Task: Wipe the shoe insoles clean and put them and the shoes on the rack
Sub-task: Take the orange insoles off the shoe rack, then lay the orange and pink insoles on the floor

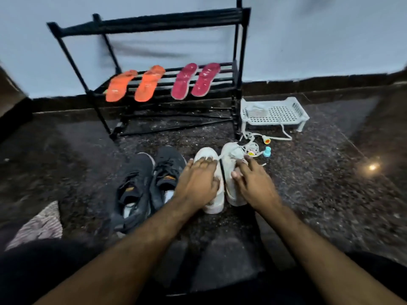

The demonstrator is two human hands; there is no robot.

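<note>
A black shoe rack [239,62] stands against the wall. On its middle shelf lie two orange insoles [134,84] at the left and two dark red insoles [195,80] at the right. On the floor in front stand a pair of black sneakers [149,183] and, to their right, a pair of white sneakers [229,164]. My left hand [196,181] lies on top of the left white sneaker, fingers spread over it. My right hand [253,181] rests on the right white sneaker, thumb against its inner side. Neither shoe is lifted off the floor.
A white perforated plastic tray [275,112] stands right of the rack, with a cord, a small teal bottle [267,151] and small items in front of it. A patterned cloth [39,225] lies at the lower left. The floor is dark speckled stone.
</note>
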